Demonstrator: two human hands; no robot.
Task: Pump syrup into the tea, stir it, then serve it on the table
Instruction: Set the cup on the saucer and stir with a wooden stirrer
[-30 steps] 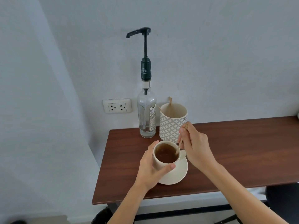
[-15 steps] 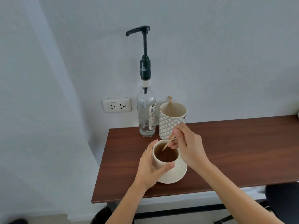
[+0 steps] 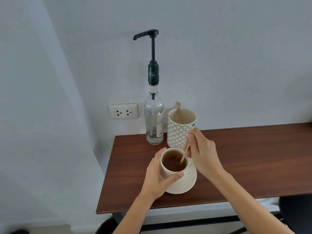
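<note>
A cream cup of brown tea (image 3: 173, 163) stands on a cream saucer (image 3: 187, 183) near the left end of the dark wooden table (image 3: 244, 159). My left hand (image 3: 157, 176) wraps around the cup's left side. My right hand (image 3: 200, 152) pinches a thin wooden stirrer (image 3: 185, 152) whose lower end dips into the tea at the right of the cup. Behind the cup, a clear glass syrup bottle (image 3: 154, 120) with a tall black pump (image 3: 152, 53) stands against the wall, its spout pointing left.
A patterned white holder (image 3: 180, 130) with wooden stirrers inside stands right of the bottle, just behind my right hand. A wall socket (image 3: 123, 110) is left of the bottle. A dark chair (image 3: 295, 215) shows under the table's right front edge.
The stirrer has swung within the tea, from the right side to the left and back to the right. My right hand moved with it. My left hand stays on the cup.
</note>
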